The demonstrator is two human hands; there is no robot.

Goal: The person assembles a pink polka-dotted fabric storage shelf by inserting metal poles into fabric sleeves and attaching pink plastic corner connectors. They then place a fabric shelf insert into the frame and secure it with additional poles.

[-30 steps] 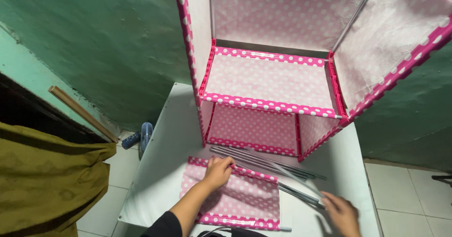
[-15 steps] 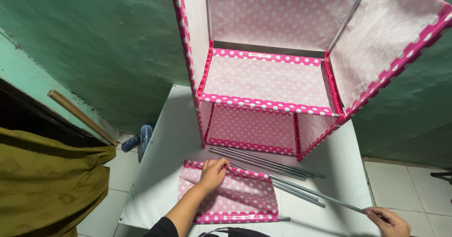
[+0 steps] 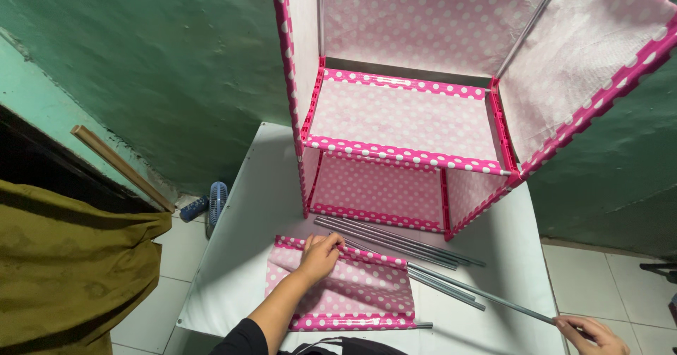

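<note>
My left hand lies flat, fingers spread, on the pink dotted panel; my right hand is clenched round a metal rod.

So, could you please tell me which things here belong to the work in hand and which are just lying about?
In use:
- left hand on the flat pink polka-dot fabric panel
- right hand holding a long grey metal rod
- spare grey metal rods
- pink polka-dot fabric shelf unit

Lying about:
- small blue fan
- wooden strip
- olive cloth
</note>
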